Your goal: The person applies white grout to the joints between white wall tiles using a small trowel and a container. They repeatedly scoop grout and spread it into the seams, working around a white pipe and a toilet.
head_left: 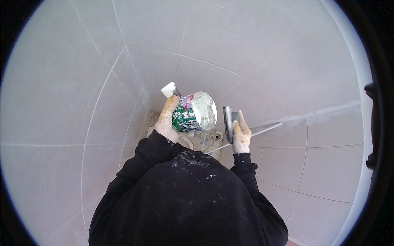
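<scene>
My left hand (167, 117), in a pale work glove, grips a tub (185, 115) with a green printed side smeared white. The tub is tilted, and thick white paste (205, 110) fills its opening. Above the same hand sticks out a small scraper (169, 89) with white on its blade; its handle is hidden by the hand and tub. To the right of the tub, my gloved right hand (241, 135) is closed on a dark-handled trowel (228, 124), whose flat blade is seen nearly edge-on. A small gap separates the trowel from the tub.
Large grey wall tiles (230, 37) surround me, meeting in a corner at the left. A whitish smeared joint (328, 110) crosses the right wall. Below are a slanting white strip (266, 128), patterned floor tiles (202, 143), a round drain (217, 137) and a partly hidden pale rim (186, 142).
</scene>
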`<state>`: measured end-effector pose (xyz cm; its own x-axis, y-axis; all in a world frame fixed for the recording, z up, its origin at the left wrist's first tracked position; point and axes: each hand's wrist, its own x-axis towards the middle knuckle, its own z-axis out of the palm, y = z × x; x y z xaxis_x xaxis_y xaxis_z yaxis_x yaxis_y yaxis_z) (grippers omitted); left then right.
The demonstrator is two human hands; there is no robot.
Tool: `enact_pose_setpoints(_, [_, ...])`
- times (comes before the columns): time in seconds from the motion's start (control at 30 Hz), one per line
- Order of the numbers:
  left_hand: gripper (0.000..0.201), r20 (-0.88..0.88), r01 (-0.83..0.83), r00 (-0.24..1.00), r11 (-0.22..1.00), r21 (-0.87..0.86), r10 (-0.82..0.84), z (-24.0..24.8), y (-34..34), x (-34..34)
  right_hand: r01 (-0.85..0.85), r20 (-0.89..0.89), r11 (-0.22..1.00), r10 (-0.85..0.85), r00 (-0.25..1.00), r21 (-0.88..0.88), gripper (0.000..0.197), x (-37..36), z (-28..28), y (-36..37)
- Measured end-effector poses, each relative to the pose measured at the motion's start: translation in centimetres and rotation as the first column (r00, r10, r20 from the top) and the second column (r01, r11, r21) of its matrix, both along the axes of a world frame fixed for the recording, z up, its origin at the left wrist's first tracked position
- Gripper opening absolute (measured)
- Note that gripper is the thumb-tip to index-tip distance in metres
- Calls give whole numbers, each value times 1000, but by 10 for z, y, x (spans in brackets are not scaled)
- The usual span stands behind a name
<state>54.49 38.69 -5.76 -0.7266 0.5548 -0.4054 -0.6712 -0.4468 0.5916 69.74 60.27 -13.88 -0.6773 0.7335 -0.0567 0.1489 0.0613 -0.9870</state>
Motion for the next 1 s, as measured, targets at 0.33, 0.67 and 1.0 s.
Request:
enact_pose_setpoints(0.33, [42,-254,220,931,957,-188,-264,-9,-1,-37,-457,239,260,582,777,851,59,18,150,51])
enact_pose_setpoints(0.67, [57,-448,299,763,870,-393,-465,-7,-14,-43,-571,544,-90,455,706,816,48,-24,161,-20])
enact_pose_setpoints(1.0, [43,-339,204,893,937,-282,-297,-53,-10,-56,-865,150,435,865,478,252,73,-14,74,39])
